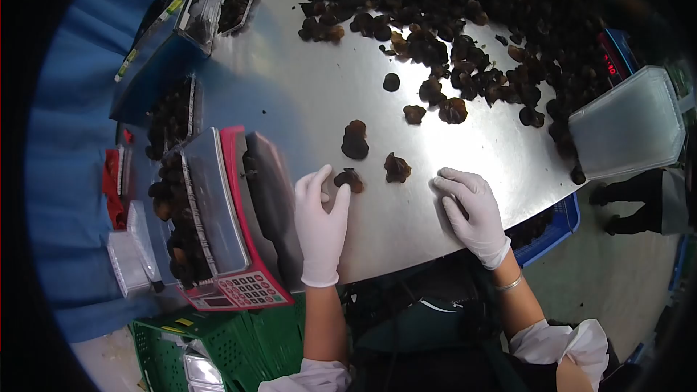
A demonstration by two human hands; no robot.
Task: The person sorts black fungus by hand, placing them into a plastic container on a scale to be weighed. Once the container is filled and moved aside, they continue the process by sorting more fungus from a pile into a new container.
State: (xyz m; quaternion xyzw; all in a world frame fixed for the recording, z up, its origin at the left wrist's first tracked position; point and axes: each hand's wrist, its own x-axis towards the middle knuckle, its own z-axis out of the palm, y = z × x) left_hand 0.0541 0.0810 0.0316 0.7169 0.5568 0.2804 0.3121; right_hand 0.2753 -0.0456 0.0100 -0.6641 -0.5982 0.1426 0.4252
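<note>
My left hand [321, 225], in a white glove, has its thumb and fingers apart. Right beside its thumb and fingertips lies a small dark brown wood ear mushroom [349, 180] on the metal table [290, 87]. Just beyond it are a larger dark wood ear [355, 139] and a curled, ruffled one [397, 168]. My right hand [472, 210], gloved too, rests at the table's near edge with loosely bent, parted fingers and nothing in them.
A heap of wood ears [465, 0] covers the far side. At left, a pink-framed scale [254, 289] stands near filled trays [185, 210]. An empty clear plastic tub [628, 127] is at right, a blue crate [559, 229] below, a green crate [218, 345] at lower left.
</note>
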